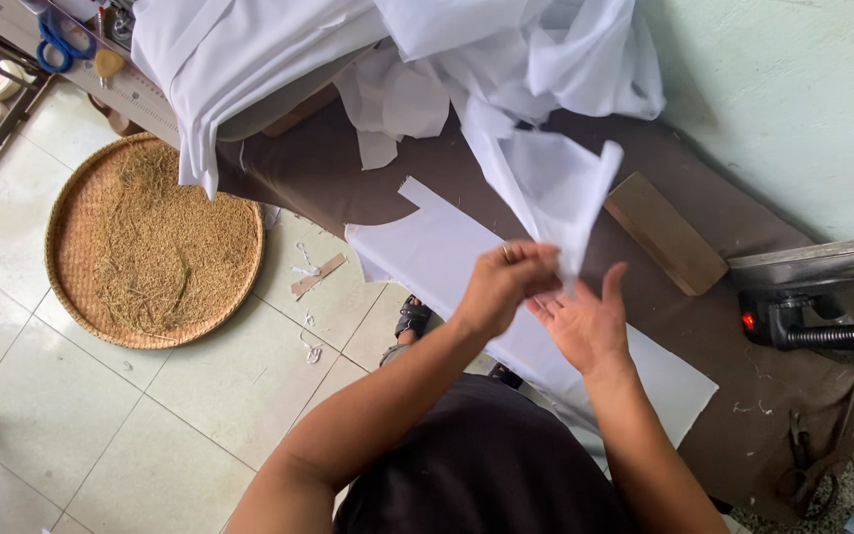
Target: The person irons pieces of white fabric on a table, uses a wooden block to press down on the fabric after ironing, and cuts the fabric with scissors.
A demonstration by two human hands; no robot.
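You wear a black top [486, 465], arms bare from above the elbow. A ring sits on your left hand [502, 282], and a dark sandal [413, 318] shows just beside that wrist.

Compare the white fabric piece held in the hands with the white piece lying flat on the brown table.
The held white piece is lifted off the table, folded and standing upward, pinched by the left hand with the right hand open beside it. The flat white piece lies spread on the brown table, untouched. The flat piece looks larger, with a notch cut at its far edge. Both are thin white cloth.
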